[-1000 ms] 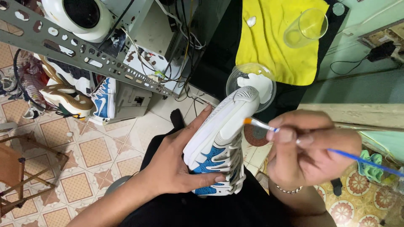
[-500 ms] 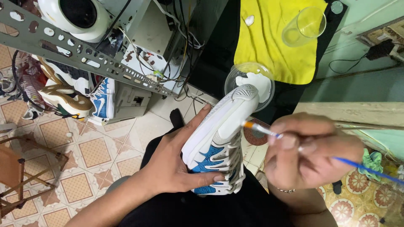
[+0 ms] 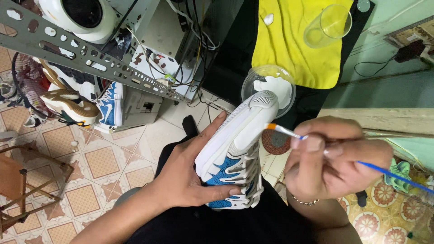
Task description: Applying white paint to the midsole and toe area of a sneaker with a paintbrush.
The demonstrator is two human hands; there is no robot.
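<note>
A white and blue sneaker [image 3: 239, 144] lies sole-side up on my lap, toe pointing away. My left hand [image 3: 187, 174] grips it from the left side, thumb across the blue tread near the heel. My right hand [image 3: 332, 156] pinches a thin paintbrush [image 3: 289, 132] with a blue handle; its orange-tipped bristles touch the white sole near the toe. Just beyond the toe sits a clear round dish [image 3: 270, 86] holding white paint.
A yellow cloth [image 3: 294, 45] with a clear plastic cup [image 3: 327, 25] lies beyond the dish. A perforated metal bar [image 3: 90, 58], cables and a computer case fill the upper left. More shoes [image 3: 81, 106] sit on the tiled floor; a wooden frame [image 3: 22, 190] stands at the left.
My right hand has shifted slightly right and up, the brush tip staying on the sole near the toe. The left hand and the sneaker have kept their place.
</note>
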